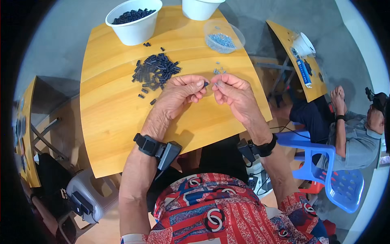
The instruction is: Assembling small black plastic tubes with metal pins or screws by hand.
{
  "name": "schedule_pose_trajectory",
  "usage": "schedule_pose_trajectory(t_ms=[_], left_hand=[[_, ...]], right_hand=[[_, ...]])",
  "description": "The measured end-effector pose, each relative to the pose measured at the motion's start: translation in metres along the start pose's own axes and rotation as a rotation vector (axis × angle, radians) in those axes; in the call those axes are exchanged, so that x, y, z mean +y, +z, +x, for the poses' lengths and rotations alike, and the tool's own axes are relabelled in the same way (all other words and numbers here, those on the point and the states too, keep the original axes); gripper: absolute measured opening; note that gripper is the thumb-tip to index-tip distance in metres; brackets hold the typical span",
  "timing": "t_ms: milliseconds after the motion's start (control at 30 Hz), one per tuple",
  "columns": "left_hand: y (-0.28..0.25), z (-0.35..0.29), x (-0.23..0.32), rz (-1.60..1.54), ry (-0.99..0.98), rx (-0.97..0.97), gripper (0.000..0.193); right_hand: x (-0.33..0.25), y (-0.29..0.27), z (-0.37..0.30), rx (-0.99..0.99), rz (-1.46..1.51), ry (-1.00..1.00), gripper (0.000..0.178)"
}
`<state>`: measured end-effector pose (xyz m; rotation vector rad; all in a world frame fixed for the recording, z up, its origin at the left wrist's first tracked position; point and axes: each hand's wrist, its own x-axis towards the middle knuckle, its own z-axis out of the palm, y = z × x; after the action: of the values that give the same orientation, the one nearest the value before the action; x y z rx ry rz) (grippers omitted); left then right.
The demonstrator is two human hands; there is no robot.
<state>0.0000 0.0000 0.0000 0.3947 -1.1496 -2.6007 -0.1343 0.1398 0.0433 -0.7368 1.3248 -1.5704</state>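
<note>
A red patterned shirt (215,207) fronts the wood-grain tabletop (195,142); left hand (187,87) pinches a black plastic piece (206,84), right hand (232,91) a tiny greyish piece (218,83); blue plastic chair (347,189) rightward.

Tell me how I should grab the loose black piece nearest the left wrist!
Pinch that loose black piece across its middle with two fingers, coming down from above and a bit from the left. It looks longer than wide and lies flat, so its long sides seem best to squeeze. The black heap is beyond it and the left hand is to its right.
</note>
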Motion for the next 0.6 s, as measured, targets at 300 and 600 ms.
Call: schedule_pose_trajectory(t_ms=[300, 600], left_hand=[[0.004, -0.001, 0.000, 0.007, -0.008, 0.009, 0.017], [0.005, -0.002, 0.004, 0.011, -0.027, -0.052, 0.017]], right_hand=[[0.008, 0.005, -0.008, 0.068, 0.090, 0.035, 0.015], [0.017, 0.006, -0.008, 0.061, 0.196, 0.058, 0.014]])
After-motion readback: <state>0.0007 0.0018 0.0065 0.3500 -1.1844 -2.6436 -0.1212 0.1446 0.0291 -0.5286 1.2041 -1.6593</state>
